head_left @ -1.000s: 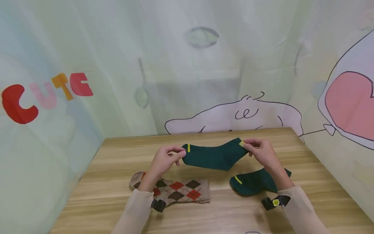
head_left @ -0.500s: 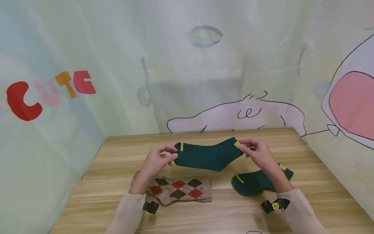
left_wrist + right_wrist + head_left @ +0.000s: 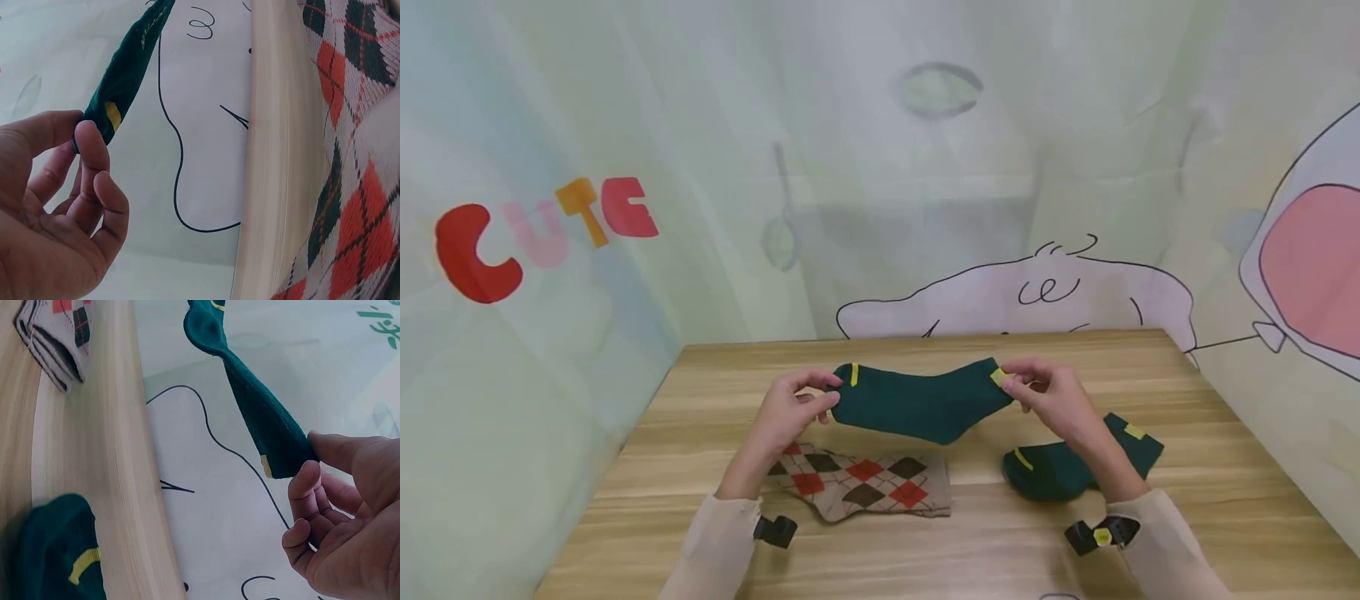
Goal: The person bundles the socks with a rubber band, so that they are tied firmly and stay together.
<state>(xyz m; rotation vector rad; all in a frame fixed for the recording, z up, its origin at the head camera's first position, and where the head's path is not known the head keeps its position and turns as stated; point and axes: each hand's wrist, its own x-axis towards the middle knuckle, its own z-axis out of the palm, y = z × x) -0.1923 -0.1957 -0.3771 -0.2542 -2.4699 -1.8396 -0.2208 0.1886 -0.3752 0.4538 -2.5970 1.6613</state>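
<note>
A dark green sock (image 3: 917, 404) with yellow marks is stretched between both hands above the table. My left hand (image 3: 790, 408) pinches its toe end, near a yellow stripe; the left wrist view shows thumb and index finger on the toe of the green sock (image 3: 125, 69). At the cuff, beside a yellow patch, my right hand (image 3: 1056, 396) pinches the other end, as the right wrist view shows on the green sock (image 3: 262, 412). A second green sock (image 3: 1048, 471) lies on the table, partly hidden behind the right forearm. Argyle socks (image 3: 872, 483) lie nearer the left forearm, partly covered by it.
The wooden table (image 3: 985, 550) ends at a back edge against a printed curtain (image 3: 917, 208). Fabric also borders its left and right sides. Each wrist carries a black strap-on camera, such as the left wrist camera (image 3: 777, 531).
Both hands have shifted left with the held green sock, still stretched between them. More of the second green sock's cuff now shows beside the right forearm. The head view has turned slightly.
</note>
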